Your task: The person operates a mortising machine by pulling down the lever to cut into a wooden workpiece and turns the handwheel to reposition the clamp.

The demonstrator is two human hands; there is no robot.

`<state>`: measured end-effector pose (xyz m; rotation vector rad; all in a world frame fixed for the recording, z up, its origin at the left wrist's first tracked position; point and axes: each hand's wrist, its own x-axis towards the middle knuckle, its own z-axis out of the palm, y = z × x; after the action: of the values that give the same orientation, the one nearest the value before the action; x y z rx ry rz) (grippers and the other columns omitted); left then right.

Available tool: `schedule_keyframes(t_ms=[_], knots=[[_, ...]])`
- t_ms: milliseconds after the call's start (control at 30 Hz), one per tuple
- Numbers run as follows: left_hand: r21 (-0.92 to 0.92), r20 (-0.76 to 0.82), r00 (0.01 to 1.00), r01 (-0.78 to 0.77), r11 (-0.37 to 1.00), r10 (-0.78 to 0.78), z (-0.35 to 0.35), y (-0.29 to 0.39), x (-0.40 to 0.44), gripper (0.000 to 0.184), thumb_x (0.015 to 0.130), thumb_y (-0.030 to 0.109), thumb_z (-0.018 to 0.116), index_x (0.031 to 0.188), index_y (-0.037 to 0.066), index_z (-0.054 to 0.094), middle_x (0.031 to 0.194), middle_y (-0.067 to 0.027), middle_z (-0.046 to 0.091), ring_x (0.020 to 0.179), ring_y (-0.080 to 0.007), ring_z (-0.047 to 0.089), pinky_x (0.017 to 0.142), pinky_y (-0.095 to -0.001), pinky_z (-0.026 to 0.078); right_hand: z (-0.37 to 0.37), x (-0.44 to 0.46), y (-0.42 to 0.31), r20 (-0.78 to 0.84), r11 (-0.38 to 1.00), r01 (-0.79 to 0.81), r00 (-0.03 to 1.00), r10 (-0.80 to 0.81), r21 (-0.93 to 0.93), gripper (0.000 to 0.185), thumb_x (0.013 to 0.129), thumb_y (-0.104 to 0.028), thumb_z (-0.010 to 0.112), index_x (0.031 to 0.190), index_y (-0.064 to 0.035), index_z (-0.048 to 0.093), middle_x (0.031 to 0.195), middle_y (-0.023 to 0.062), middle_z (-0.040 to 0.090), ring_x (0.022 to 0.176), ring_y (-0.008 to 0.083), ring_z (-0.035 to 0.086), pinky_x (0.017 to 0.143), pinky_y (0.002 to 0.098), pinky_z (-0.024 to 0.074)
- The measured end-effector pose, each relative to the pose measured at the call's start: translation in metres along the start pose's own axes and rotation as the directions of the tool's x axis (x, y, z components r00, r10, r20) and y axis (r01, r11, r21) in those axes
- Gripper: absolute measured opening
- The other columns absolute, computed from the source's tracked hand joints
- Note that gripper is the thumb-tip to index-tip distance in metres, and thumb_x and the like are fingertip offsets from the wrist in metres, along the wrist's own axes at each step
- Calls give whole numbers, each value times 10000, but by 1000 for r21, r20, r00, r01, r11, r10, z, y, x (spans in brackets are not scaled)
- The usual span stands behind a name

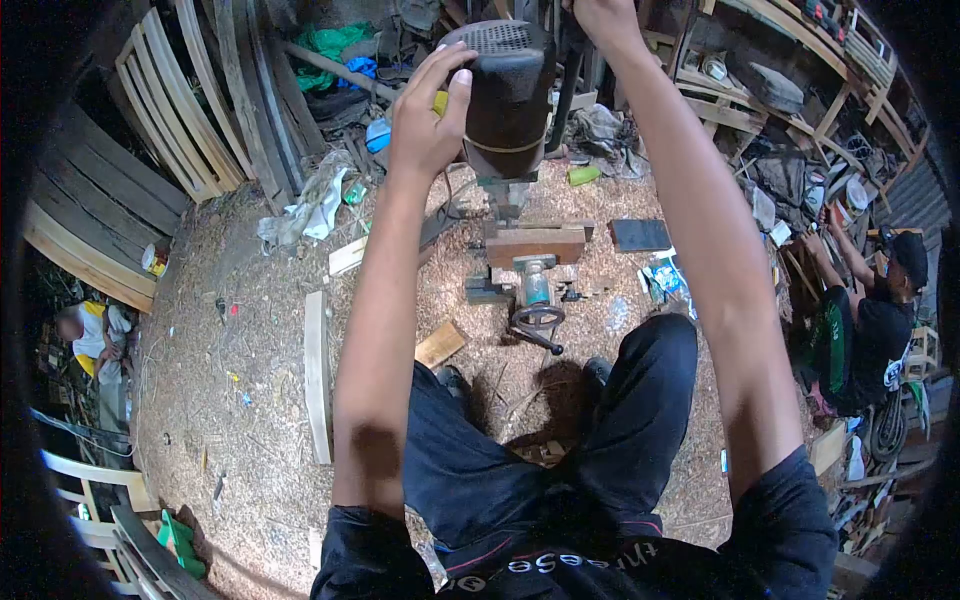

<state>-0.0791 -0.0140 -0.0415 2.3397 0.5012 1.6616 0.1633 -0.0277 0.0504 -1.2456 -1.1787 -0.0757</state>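
Note:
A dark machine head (pixel 505 110) with a perforated top stands in front of me. My left hand (pixel 432 115) lies against its left side, fingers spread over the upper edge. My right hand (pixel 603 18) is raised at the top edge of the view, right of the machine head; its fingers are partly cut off, and what they hold cannot be made out. Below the machine head sits a vise-like carriage with a reddish-brown wooden block (pixel 535 245) and a round handwheel (pixel 537 318) at its front.
Wood shavings cover the floor (pixel 260 400). A pale plank (pixel 317 375) and a short wood piece (pixel 440 344) lie there. Curved slats (pixel 170 110) lean at the left. One person (pixel 100 335) sits far left, another (pixel 870 320) at the right among wood and clutter.

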Motion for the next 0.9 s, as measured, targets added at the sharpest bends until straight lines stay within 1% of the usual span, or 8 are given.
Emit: schedule_keyframes(t_ms=[133, 233, 267, 367, 500, 667, 767, 900], knots=[[-67, 18, 999, 28, 997, -27, 0, -5, 7, 302, 1019, 269, 535, 1188, 72, 690, 1326, -130, 638, 1304, -266, 552, 1091, -374, 410, 13, 50, 34, 37, 977, 27, 999, -20, -213, 582, 985, -554, 513, 1029, 25, 557, 965, 315, 644, 991, 487, 618, 828, 508, 470], [-37, -18, 1000, 25, 999, -25, 0, -3, 5, 296, 1015, 266, 542, 1176, 70, 694, 1319, -122, 625, 1263, -271, 568, 1077, -373, 420, 23, 78, 62, 69, 873, 126, 992, -106, -472, 484, 1005, -428, 522, 1099, 46, 510, 937, 341, 633, 981, 510, 619, 831, 534, 472], [-25, -33, 999, 30, 999, -31, 0, -1, 3, 295, 1013, 265, 545, 1179, 70, 692, 1313, -120, 621, 1252, -270, 571, 1069, -373, 425, 20, 69, 55, 84, 907, 189, 982, -170, -376, 429, 1001, -339, 537, 1128, 66, 478, 929, 359, 632, 941, 535, 618, 812, 552, 483], [1, -66, 997, 31, 1000, -31, -2, 5, -4, 293, 1006, 263, 556, 1190, 73, 683, 1294, -118, 617, 1227, -267, 577, 1046, -372, 441, 21, 35, 59, -118, 862, 351, 901, -417, -365, 402, 991, -325, 559, 1096, 59, 501, 921, 356, 642, 893, 541, 623, 778, 569, 491], [-24, -71, 997, 35, 999, -37, -1, 0, -3, 295, 1000, 260, 562, 1205, 78, 670, 1285, -118, 622, 1225, -259, 577, 1026, -370, 452, 18, 22, 31, -40, 872, 28, 998, -54, -490, 388, 994, -323, 550, 1088, 53, 525, 888, 362, 642, 889, 543, 623, 785, 589, 492], [-80, -66, 995, 64, 995, -70, -1, 0, -11, 297, 1003, 251, 549, 1216, 79, 664, 1298, -103, 616, 1217, -229, 579, 992, -340, 459, 41, 72, 99, 113, 825, 31, 993, 40, -564, 439, 951, -357, 614, 1145, 32, 552, 1076, 351, 645, 1073, 513, 607, 878, 524, 514], [-6, -140, 990, 33, 999, -34, -6, -1, -34, 266, 980, 212, 562, 1163, 50, 667, 1249, -154, 634, 1171, -305, 613, 977, -373, 486, 32, 69, 130, 250, 839, 157, 968, -26, -521, 527, 940, -355, 635, 1285, 21, 505, 1106, 317, 655, 1083, 484, 615, 890, 487, 518], [-78, -247, 927, 272, 959, -283, -9, 0, -99, 208, 978, 135, 548, 1104, 14, 659, 1122, -133, 660, 1020, -241, 635, 905, -350, 497, 27, 35, 129, 224, 914, 163, 971, -81, -373, 609, 920, -301, 677, 1436, -77, 444, 1122, 265, 671, 1092, 460, 613, 908, 475, 512]])
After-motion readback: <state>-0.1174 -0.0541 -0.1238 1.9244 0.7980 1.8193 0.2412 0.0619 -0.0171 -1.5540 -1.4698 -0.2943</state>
